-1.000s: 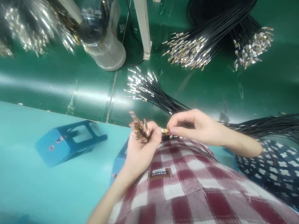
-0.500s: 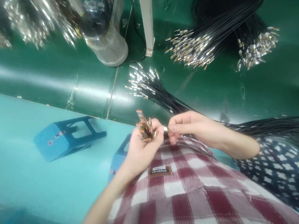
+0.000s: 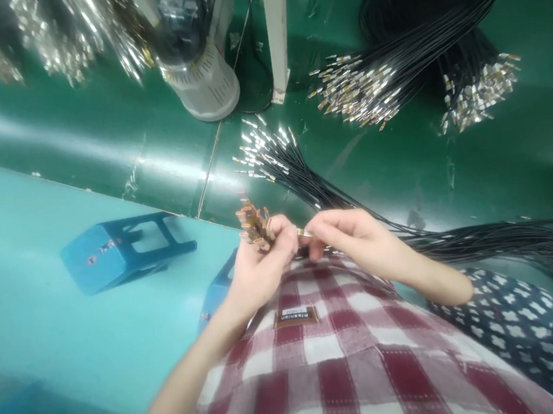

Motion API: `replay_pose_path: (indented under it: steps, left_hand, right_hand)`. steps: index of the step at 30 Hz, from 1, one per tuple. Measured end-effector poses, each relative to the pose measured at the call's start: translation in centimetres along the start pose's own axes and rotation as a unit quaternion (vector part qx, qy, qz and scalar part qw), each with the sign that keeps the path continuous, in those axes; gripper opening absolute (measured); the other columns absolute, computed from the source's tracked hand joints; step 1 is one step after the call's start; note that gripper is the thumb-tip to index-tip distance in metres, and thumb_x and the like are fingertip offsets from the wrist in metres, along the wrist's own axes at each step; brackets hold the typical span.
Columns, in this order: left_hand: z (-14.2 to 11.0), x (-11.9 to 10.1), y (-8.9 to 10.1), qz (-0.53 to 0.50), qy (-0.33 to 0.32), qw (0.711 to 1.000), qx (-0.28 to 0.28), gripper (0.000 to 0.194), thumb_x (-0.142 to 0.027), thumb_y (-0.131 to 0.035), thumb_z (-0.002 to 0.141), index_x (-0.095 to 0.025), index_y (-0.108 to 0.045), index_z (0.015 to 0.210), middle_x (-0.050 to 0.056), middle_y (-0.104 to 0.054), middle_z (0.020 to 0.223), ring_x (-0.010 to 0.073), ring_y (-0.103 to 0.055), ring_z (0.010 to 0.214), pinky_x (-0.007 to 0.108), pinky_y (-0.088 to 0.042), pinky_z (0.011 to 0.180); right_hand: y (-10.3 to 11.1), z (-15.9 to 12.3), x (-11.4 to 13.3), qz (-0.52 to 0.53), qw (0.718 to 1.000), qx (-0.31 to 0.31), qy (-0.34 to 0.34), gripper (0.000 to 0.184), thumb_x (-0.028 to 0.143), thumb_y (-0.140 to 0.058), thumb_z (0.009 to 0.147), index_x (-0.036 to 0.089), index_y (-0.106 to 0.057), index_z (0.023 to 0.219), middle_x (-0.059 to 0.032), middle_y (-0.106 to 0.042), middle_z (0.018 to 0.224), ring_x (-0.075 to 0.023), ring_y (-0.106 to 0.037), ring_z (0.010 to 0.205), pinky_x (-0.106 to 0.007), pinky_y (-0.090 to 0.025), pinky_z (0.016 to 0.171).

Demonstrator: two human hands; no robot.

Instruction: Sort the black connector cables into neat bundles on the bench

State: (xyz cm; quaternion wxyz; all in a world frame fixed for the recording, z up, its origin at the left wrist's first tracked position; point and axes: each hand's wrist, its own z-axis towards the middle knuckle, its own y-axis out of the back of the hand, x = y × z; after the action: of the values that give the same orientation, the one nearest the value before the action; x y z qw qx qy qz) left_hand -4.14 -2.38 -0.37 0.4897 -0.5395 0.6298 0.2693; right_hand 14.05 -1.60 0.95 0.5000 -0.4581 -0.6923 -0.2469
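A cluster of small copper-edged metal pieces (image 3: 255, 226) sits in the left hand (image 3: 259, 269); a tiny silvery connector (image 3: 302, 232) lies between it and the right hand (image 3: 360, 233). Beyond, on the glossy green worktop (image 3: 377, 171), lies a fanned bundle of thin black cables (image 3: 317, 187). Behind that stands a white square post (image 3: 279, 32), a rounded pale-grey machine (image 3: 211, 87) to its left, thick black silver-tipped cable bundles (image 3: 441, 32) to its right. Left of the hands is a blue plastic stool (image 3: 94, 259).

Garment, 1: the worker over there wears large checks (image 3: 342, 333) in maroon, white and dusty pink, dashed stitching. Label (image 3: 296, 316), 1: small rectangle, brown edge, pale lettering upside down. Sleeve (image 3: 523, 324), apparently, right elbow: navy, white flower-like shapes. Left hand (image 3: 263, 265), right hand (image 3: 353, 231): bare.
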Motion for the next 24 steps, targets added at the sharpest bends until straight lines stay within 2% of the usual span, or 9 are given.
replay_pose_path:
  steps: [2,5,8,13,17,20,22,24]
  left_hand:
    - [0.0,0.0,0.0,-0.01,0.005,1.0,-0.007,0.029,-0.03,-0.052,0.092,-0.018,-0.047,0.066,-0.004,-0.037,0.06,0.0087,-0.033,0.051,0.027,-0.025,0.049]
    - [0.0,-0.2,-0.2,0.001,-0.001,1.0,-0.008,0.03,-0.03,-0.052,0.092,-0.018,-0.047,0.065,-0.003,-0.038,0.061,0.0097,-0.035,0.053,0.028,-0.027,0.051]
    - [0.0,-0.4,-0.4,0.014,-0.006,1.0,-0.011,0.031,-0.031,-0.051,0.092,-0.018,-0.046,0.064,-0.003,-0.039,0.06,0.0102,-0.036,0.055,0.028,-0.029,0.053]
    - [-0.1,-0.4,-0.4,0.009,-0.006,1.0,-0.014,0.031,-0.03,-0.05,0.093,-0.018,-0.046,0.064,-0.003,-0.039,0.06,0.0102,-0.036,0.055,0.027,-0.029,0.053]
    - [0.1,-0.2,-0.2,-0.034,0.018,0.999,-0.026,0.031,-0.031,-0.053,0.091,-0.017,-0.046,0.063,-0.003,-0.038,0.058,0.009,-0.034,0.052,0.026,-0.027,0.05]
    - [0.7,0.1,0.1,-0.105,0.041,0.992,-0.051,0.029,-0.028,-0.058,0.088,-0.016,-0.048,0.063,-0.004,-0.039,0.058,0.0068,-0.032,0.049,0.024,-0.022,0.046]
    - [1.2,0.4,0.3,-0.159,0.045,0.983,-0.076,0.03,-0.028,-0.061,0.086,-0.015,-0.048,0.062,-0.003,-0.041,0.059,0.0055,-0.032,0.048,0.023,-0.019,0.045]
    - [1.6,0.5,0.5,-0.195,0.043,0.976,-0.088,0.026,-0.032,-0.063,0.085,-0.015,-0.055,0.067,-0.003,-0.043,0.061,0.004,-0.031,0.046,0.022,-0.019,0.044]
  right_hand:
    - [0.2,-0.2,-0.1,-0.03,0.999,0.006,0.009,0.035,0.038,-0.046,0.097,0.016,-0.061,0.074,-0.0016,-0.065,0.071,-0.0121,-0.059,0.069,-0.026,-0.047,0.072]
    - [0.0,-0.4,0.0,-0.055,0.998,-0.031,0.011,0.027,0.034,-0.052,0.093,0.016,-0.062,0.076,0.0002,-0.061,0.067,-0.0105,-0.054,0.063,-0.023,-0.044,0.061]
    - [-0.6,-0.4,0.3,-0.053,0.996,-0.074,0.013,0.025,0.032,-0.056,0.09,0.016,-0.061,0.072,0.0003,-0.06,0.066,-0.01,-0.052,0.06,-0.021,-0.042,0.055]
    - [-1.4,-0.1,0.3,-0.05,0.994,-0.094,0.017,0.026,0.031,-0.057,0.089,0.015,-0.06,0.069,0.0007,-0.058,0.063,-0.0096,-0.05,0.058,-0.02,-0.04,0.052]
    - [-1.0,0.0,-0.5,-0.073,0.994,-0.076,0.034,0.026,0.032,-0.054,0.092,0.015,-0.062,0.074,0.0,-0.06,0.068,-0.0102,-0.052,0.062,-0.021,-0.041,0.057]
    - [0.1,-0.3,-1.6,-0.122,0.991,-0.026,0.052,0.029,0.034,-0.047,0.097,0.016,-0.064,0.082,-0.0014,-0.061,0.075,-0.0115,-0.054,0.069,-0.023,-0.042,0.065]
    - [0.5,-0.4,-2.2,-0.15,0.988,-0.003,0.044,0.035,0.037,-0.04,0.1,0.016,-0.06,0.08,0.0001,-0.056,0.069,-0.0107,-0.05,0.064,-0.023,-0.039,0.062]
    - [0.4,-0.1,-2.5,-0.141,0.989,-0.018,0.029,0.04,0.04,-0.034,0.101,0.017,-0.053,0.074,0.003,-0.046,0.06,-0.0096,-0.042,0.056,-0.023,-0.034,0.056]
